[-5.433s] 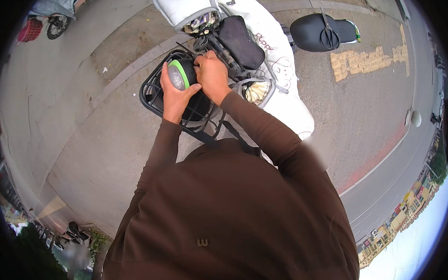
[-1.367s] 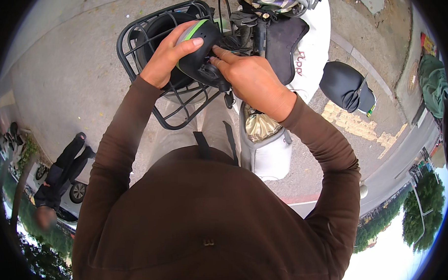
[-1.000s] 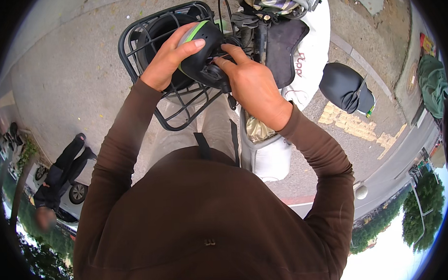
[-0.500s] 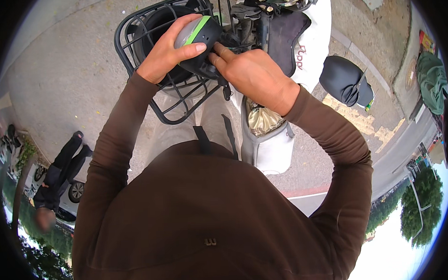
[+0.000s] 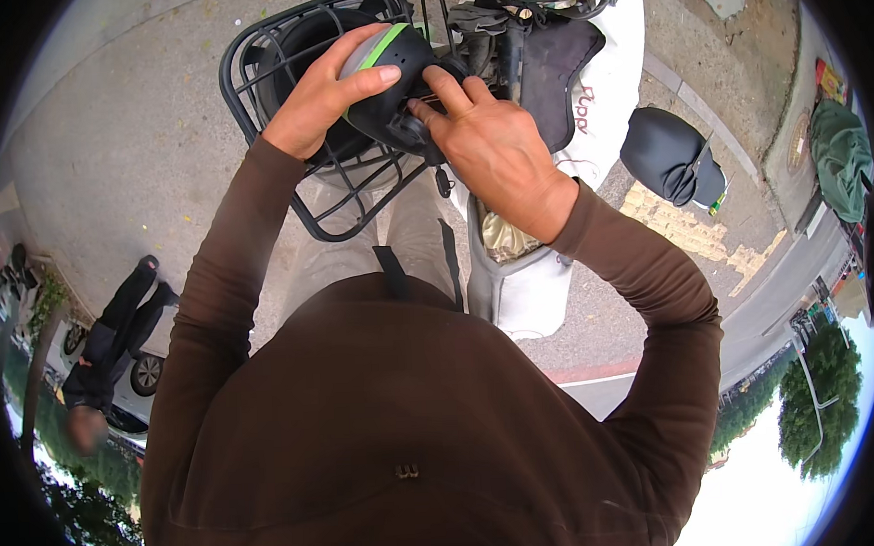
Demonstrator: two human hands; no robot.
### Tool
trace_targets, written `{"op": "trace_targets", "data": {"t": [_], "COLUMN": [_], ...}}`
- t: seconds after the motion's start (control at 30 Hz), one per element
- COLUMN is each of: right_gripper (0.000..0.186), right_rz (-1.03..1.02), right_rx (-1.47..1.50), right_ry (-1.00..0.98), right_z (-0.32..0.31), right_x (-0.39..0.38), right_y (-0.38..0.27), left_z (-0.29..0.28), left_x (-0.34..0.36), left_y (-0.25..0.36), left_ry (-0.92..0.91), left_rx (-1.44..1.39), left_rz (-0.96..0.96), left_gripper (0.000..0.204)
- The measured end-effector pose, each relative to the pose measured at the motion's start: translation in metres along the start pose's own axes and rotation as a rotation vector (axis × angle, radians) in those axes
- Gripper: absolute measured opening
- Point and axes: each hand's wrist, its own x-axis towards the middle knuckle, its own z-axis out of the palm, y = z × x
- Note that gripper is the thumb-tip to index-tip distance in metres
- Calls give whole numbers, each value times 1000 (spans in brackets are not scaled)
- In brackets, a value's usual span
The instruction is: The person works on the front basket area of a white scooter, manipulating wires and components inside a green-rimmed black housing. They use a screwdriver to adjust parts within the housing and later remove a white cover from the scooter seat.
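Observation:
A rounded black-and-grey housing with a bright green stripe, perhaps a scooter's headlight unit, is tilted above a black wire basket. My left hand grips it from the left, thumb across its black shell and fingers around the grey side. At its right edge is my right hand, with index finger and thumb reaching in at the housing's back. Thin wires or dark parts show between these fingertips; whether they pinch something is hidden. A small dark tag or key fob hangs just below.
The basket belongs to a white scooter with a dark footboard. A gold cloth bundle sits in its front pocket. On the pavement to the right lies a black padded seat. A person in dark clothes stands far left, near a parked car.
The housing has turned slightly in my left hand. My right index finger has lifted and spread away from the thumb at the housing's edge.

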Motion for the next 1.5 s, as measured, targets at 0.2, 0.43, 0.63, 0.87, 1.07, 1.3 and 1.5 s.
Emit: {"op": "trace_targets", "data": {"t": [0.2,0.43,0.63,0.87,1.07,1.3,1.5], "right_gripper": [39,40,33,23,26,35,21], "right_rz": [138,-10,-96,-146,-62,155,70], "right_rx": [163,360,332,186,190,497,385], "right_ry": [-69,22,-63,-196,-31,176,-34], "right_z": [-5,2,-2,-5,0,-27,-25], "right_x": [-5,-1,5,18,7,-14,-28], "right_y": [-6,14,21,20,13,24,3], "left_z": [0,-1,0,0,-1,-6,-10], "left_x": [-1,0,-1,4,3,2,10], "left_y": [0,10,12,11,11,7,16], "left_ry": [30,-4,-8,-39,-29,-42,-98], "left_rx": [-48,-1,53,95,54,-27,-63], "left_rz": [41,-35,-20,14,-11,-42,-128], "left_gripper": [70,72,71,71,71,71,66]}}
